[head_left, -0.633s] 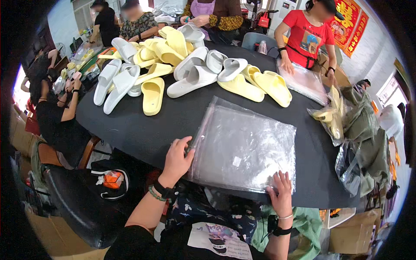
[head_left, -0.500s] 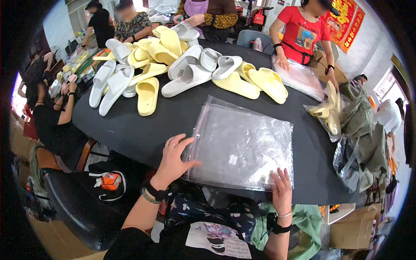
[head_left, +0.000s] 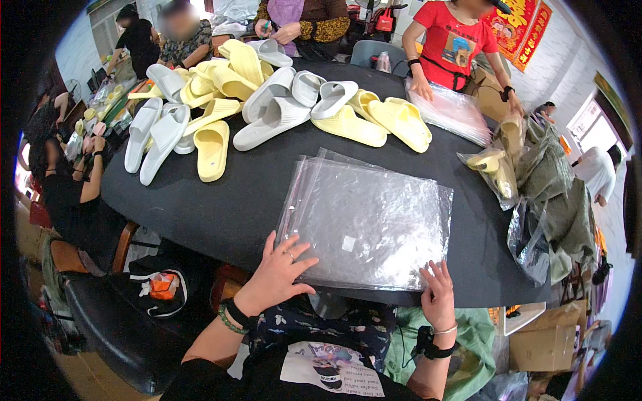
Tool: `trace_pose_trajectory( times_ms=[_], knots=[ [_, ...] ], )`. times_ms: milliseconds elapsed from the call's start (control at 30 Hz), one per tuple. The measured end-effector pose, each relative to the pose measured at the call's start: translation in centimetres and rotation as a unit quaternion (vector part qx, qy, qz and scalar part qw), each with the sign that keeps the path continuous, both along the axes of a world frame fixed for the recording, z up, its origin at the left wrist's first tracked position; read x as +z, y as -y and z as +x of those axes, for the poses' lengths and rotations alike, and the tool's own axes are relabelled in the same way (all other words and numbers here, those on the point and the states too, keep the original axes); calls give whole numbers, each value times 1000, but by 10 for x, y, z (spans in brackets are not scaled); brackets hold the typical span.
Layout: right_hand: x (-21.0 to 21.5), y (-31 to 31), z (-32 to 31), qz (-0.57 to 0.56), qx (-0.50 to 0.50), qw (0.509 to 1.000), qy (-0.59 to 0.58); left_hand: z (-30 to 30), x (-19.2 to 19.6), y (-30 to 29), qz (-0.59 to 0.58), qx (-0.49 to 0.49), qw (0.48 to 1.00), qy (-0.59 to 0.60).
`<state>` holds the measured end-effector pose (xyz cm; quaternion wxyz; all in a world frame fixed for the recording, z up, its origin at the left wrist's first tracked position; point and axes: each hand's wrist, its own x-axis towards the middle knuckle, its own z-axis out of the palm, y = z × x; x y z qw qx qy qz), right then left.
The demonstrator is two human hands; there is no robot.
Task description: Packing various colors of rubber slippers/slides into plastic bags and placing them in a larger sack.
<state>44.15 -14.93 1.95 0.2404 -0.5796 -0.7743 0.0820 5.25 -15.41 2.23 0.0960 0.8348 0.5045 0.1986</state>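
Observation:
A stack of clear plastic bags [head_left: 374,220] lies flat on the black table [head_left: 247,207] right before me, its sheets slightly fanned along the left side. At the stack's near left corner rests my left hand [head_left: 284,273], fingers spread, thumb toward the front edge. My right hand [head_left: 438,286] touches the near right corner with its fingers apart. Beyond the bags is a heap of slide sandals, some yellow [head_left: 212,152], some grey [head_left: 274,120].
Across the table a person in a red shirt [head_left: 461,47] touches another pile of clear bags [head_left: 451,113]. Bagged yellow sandals [head_left: 491,170] sit by a grey-green sack [head_left: 548,180] at the right. A black chair [head_left: 114,327] stands to my left.
My left hand has moved down along the bags' left edge to the near corner. The top bags have shifted, so the stack looks more fanned. My right hand stays at its corner.

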Motion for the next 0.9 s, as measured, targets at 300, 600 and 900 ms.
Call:
trace_pose_trajectory(
  times_ms=[300, 600, 900],
  knots=[
    [-4, -11, -7, -9, 28, 999, -26, 1, 2, 9, 48, 37, 998, 6],
    [-3, -7, 5, 54, 147, 987, 45, -1, -24, 2, 55, 22, 998, -18],
    [-2, -3, 15, 43, 42, 971, 233, -3, -28, 0, -10, 27, 999, 23]
  ],
)
